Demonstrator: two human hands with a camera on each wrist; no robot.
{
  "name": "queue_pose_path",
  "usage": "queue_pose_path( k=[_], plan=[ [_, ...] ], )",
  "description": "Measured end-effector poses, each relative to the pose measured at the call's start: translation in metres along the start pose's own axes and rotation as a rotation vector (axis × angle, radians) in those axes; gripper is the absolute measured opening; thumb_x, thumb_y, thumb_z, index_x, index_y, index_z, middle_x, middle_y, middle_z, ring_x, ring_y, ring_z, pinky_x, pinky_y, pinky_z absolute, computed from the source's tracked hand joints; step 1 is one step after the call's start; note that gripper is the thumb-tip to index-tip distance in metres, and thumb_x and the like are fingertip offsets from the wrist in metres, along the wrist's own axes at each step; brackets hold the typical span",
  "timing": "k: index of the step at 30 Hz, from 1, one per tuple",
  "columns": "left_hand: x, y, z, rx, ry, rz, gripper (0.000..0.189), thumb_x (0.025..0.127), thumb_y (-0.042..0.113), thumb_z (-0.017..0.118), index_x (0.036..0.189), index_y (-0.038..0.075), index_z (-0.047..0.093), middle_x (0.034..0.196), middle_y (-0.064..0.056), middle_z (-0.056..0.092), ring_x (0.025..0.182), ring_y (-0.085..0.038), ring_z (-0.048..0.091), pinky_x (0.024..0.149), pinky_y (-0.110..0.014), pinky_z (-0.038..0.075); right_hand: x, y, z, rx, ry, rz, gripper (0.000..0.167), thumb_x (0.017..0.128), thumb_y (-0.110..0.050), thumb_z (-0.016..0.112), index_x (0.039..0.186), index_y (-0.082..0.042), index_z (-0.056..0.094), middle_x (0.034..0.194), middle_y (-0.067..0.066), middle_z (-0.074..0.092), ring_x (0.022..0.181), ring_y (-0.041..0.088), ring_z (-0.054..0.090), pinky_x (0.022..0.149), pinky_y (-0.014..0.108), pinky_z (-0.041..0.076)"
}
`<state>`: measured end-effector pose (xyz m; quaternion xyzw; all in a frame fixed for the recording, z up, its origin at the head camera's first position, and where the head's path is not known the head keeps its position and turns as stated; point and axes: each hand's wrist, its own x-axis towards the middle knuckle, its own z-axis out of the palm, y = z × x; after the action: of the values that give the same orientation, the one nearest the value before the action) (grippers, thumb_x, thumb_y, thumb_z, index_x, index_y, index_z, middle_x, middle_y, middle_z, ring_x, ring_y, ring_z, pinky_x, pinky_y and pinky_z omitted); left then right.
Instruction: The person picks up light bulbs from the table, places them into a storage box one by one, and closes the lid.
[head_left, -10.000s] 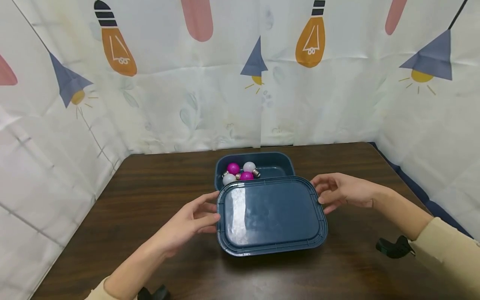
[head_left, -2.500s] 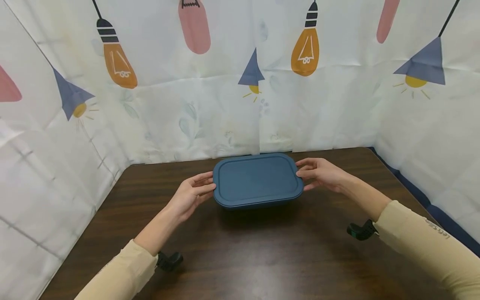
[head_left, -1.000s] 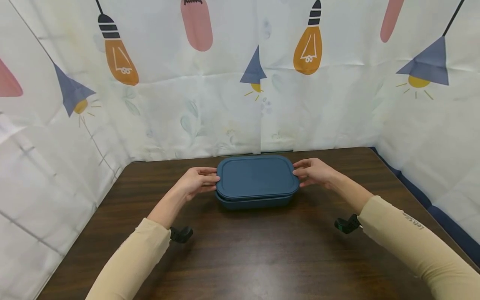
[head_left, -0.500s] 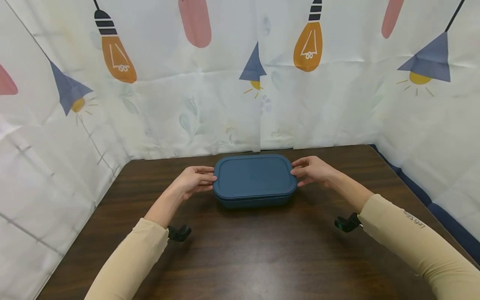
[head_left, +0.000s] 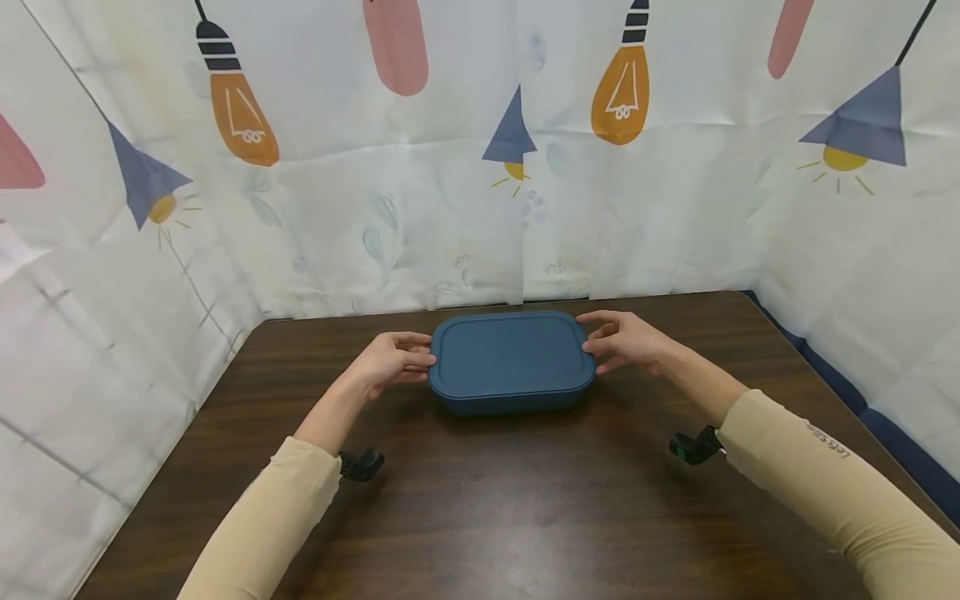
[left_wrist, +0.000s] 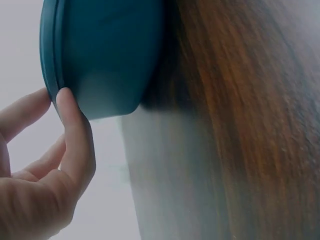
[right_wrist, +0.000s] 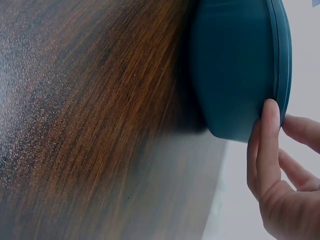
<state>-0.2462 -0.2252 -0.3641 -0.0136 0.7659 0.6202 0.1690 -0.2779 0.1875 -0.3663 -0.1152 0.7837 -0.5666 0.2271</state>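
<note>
A dark blue rectangular box sits at the back of the table, its wall (head_left: pixel 513 405) showing below a matching flat lid (head_left: pixel 513 354). The lid lies level over the whole opening and hides the inside. My left hand (head_left: pixel 392 362) pinches the lid's left end; the left wrist view has the thumb (left_wrist: pixel 75 125) on the rim and a finger over its top edge. At the opposite end my right hand (head_left: pixel 628 340) grips the rim in the same way, with the thumb (right_wrist: pixel 270 135) against the side just under the lid edge.
The brown wood-grain table (head_left: pixel 480 517) stretches toward me in front of the box. A white curtain (head_left: pixel 337 225) printed with lamps and bulbs hangs close behind the table's back edge. Dark wrist devices (head_left: pixel 693 447) hang under both forearms.
Ten seconds ago the lid was held in front of the open box, with white and magenta bulbs inside. Both hands brought it over the box; a front gap visible one second ago has closed.
</note>
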Motion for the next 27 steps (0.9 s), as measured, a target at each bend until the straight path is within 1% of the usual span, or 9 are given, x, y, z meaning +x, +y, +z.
queue_pose_path(
  k=[3, 7, 9, 12, 17, 20, 27],
  plan=[
    [0.0000, -0.0008, -0.0002, 0.024, -0.001, 0.033, 0.061, 0.099, 0.003, 0.068, 0.154, 0.007, 0.043, 0.135, -0.025, 0.056, 0.098, -0.022, 0.071, 0.095, -0.044, 0.056, -0.0001, -0.0013, -0.0004, -0.012, 0.005, -0.008, 0.064, 0.101, -0.007, 0.066, 0.158, -0.005, 0.037, 0.131, 0.028, 0.055, 0.098, 0.028, 0.070, 0.089, 0.053, 0.057],
    [-0.0005, -0.0024, -0.0019, 0.075, -0.042, 0.073, 0.065, 0.101, 0.006, 0.066, 0.159, 0.016, 0.039, 0.135, -0.024, 0.053, 0.103, -0.027, 0.070, 0.097, -0.047, 0.054, 0.0004, -0.0022, -0.0020, -0.032, 0.000, -0.025, 0.064, 0.101, -0.007, 0.066, 0.158, -0.004, 0.037, 0.130, 0.029, 0.055, 0.098, 0.029, 0.070, 0.089, 0.053, 0.057],
    [-0.0009, -0.0030, -0.0034, 0.085, -0.075, 0.083, 0.067, 0.101, 0.006, 0.066, 0.161, 0.016, 0.036, 0.137, -0.026, 0.051, 0.104, -0.029, 0.070, 0.100, -0.050, 0.052, 0.0004, -0.0021, -0.0029, -0.040, -0.013, -0.034, 0.065, 0.101, -0.007, 0.066, 0.158, -0.003, 0.036, 0.130, 0.029, 0.053, 0.098, 0.029, 0.070, 0.090, 0.054, 0.056],
    [-0.0016, -0.0032, -0.0052, 0.073, -0.116, 0.090, 0.073, 0.098, 0.003, 0.069, 0.161, 0.014, 0.033, 0.139, -0.028, 0.047, 0.106, -0.032, 0.070, 0.103, -0.054, 0.049, 0.0004, -0.0004, -0.0043, -0.055, -0.036, -0.045, 0.066, 0.101, -0.006, 0.065, 0.159, -0.003, 0.034, 0.131, 0.031, 0.050, 0.099, 0.030, 0.069, 0.090, 0.055, 0.056],
    [-0.0016, -0.0033, -0.0062, 0.073, -0.164, 0.098, 0.079, 0.095, 0.000, 0.073, 0.162, 0.009, 0.031, 0.140, -0.029, 0.044, 0.105, -0.033, 0.070, 0.101, -0.052, 0.050, 0.0004, 0.0046, -0.0073, -0.065, -0.077, -0.059, 0.070, 0.100, -0.003, 0.065, 0.161, -0.004, 0.029, 0.133, 0.031, 0.046, 0.099, 0.030, 0.068, 0.089, 0.054, 0.057],
    [-0.0012, -0.0041, -0.0058, 0.081, -0.169, 0.100, 0.079, 0.094, 0.000, 0.073, 0.161, 0.008, 0.032, 0.138, -0.028, 0.045, 0.104, -0.032, 0.070, 0.098, -0.048, 0.053, 0.0004, 0.0065, -0.0082, -0.061, -0.099, -0.066, 0.070, 0.100, -0.003, 0.065, 0.161, -0.002, 0.029, 0.133, 0.031, 0.046, 0.099, 0.030, 0.068, 0.088, 0.054, 0.057],
    [-0.0007, -0.0042, -0.0064, 0.090, -0.164, 0.107, 0.079, 0.094, -0.001, 0.073, 0.160, 0.006, 0.033, 0.138, -0.029, 0.046, 0.103, -0.030, 0.070, 0.097, -0.047, 0.054, 0.0020, 0.0046, -0.0088, -0.057, -0.099, -0.070, 0.070, 0.100, -0.005, 0.066, 0.160, -0.002, 0.031, 0.131, 0.030, 0.047, 0.099, 0.029, 0.068, 0.089, 0.055, 0.057]
  ],
)
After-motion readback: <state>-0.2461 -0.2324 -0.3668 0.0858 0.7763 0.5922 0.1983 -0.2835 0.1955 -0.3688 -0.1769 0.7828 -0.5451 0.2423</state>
